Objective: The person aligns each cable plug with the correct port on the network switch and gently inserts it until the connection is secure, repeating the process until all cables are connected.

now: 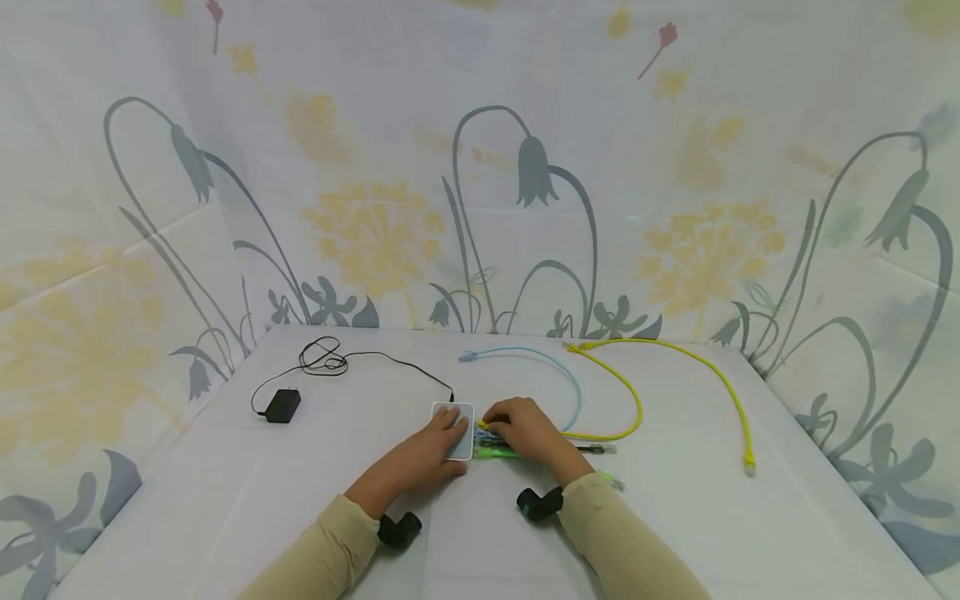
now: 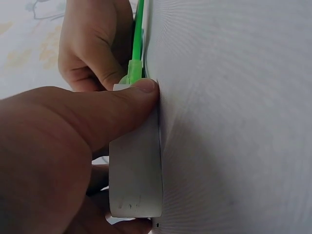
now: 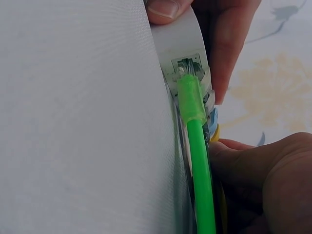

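A small white network switch [image 1: 463, 451] lies on the table. My left hand [image 1: 431, 454] holds it, thumb against the near side and fingers over the top. Along its right side sit several cable plugs; in the right wrist view a green cable's plug [image 3: 191, 97] is in the nearest port. My right hand [image 1: 528, 429] pinches a yellow network cable's plug [image 3: 215, 132] at the far end of that row. Blue and black cables run beneath the right hand; whether the yellow plug is fully seated is hidden by the fingers.
A black power adapter [image 1: 282, 406] lies at the left, its thin cord [image 1: 390, 356] running to the switch's back. Behind the right hand curves a light blue cable [image 1: 573, 392]. Another yellow cable [image 1: 723, 379] arcs across the right side. A black cable end [image 1: 600, 449] pokes out past the right wrist.
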`<state>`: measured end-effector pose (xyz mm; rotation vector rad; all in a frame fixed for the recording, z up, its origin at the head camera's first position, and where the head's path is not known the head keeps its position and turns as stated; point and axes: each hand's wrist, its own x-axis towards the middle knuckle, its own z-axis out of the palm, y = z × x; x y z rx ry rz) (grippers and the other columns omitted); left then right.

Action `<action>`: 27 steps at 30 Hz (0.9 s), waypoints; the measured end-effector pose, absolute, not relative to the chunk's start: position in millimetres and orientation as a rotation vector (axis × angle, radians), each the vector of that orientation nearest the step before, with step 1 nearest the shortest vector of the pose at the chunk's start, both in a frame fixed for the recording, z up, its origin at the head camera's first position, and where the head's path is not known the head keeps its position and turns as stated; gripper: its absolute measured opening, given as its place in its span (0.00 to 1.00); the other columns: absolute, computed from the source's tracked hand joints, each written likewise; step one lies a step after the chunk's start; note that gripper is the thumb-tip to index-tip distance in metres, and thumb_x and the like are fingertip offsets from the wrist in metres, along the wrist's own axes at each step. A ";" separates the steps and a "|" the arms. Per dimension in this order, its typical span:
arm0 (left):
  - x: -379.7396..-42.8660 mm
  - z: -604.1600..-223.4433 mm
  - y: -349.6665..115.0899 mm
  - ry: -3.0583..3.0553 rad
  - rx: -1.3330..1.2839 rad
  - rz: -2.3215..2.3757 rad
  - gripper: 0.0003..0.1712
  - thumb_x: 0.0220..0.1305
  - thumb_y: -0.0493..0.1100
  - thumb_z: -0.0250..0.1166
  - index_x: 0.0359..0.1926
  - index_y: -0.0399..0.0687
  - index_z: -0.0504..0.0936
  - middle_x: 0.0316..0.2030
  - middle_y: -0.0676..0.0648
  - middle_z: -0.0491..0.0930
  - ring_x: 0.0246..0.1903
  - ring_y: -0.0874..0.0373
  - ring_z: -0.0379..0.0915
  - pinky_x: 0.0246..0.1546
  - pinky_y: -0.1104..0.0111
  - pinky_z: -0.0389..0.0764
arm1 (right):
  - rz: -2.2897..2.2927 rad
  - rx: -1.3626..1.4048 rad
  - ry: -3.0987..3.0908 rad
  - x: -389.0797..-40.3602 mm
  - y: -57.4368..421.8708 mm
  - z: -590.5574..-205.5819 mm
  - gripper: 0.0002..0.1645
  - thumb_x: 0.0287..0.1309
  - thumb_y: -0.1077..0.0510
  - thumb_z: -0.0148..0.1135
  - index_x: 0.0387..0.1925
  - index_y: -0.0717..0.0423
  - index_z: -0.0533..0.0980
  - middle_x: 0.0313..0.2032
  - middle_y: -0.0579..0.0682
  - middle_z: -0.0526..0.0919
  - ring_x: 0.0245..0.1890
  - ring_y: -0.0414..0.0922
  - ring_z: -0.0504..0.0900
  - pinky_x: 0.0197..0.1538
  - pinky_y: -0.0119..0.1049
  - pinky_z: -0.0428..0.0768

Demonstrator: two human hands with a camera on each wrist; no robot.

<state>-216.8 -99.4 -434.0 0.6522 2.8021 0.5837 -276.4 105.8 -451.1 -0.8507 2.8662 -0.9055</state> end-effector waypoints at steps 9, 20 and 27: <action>-219.3 -434.0 -99.0 2.802 0.672 0.567 0.41 0.66 0.50 0.63 0.72 0.38 0.59 0.75 0.38 0.49 0.75 0.41 0.40 0.71 0.51 0.58 | -0.940 -0.803 2.849 -281.2 106.4 -450.9 0.07 0.62 0.60 0.62 0.39 0.51 0.85 0.37 0.45 0.87 0.39 0.41 0.82 0.47 0.41 0.79; -219.2 -433.6 -98.5 2.802 0.674 0.547 0.41 0.66 0.51 0.63 0.72 0.38 0.59 0.75 0.38 0.49 0.75 0.41 0.41 0.70 0.51 0.59 | -0.934 -0.842 2.835 -283.4 104.9 -448.8 0.07 0.61 0.60 0.63 0.38 0.52 0.86 0.35 0.44 0.87 0.38 0.40 0.82 0.47 0.41 0.80; -219.6 -434.8 -98.0 2.802 0.673 0.558 0.41 0.66 0.49 0.63 0.72 0.37 0.58 0.75 0.37 0.49 0.75 0.39 0.40 0.71 0.51 0.58 | -0.927 -0.798 2.844 -281.1 104.4 -449.1 0.08 0.61 0.59 0.63 0.39 0.52 0.86 0.36 0.44 0.88 0.41 0.43 0.83 0.50 0.44 0.79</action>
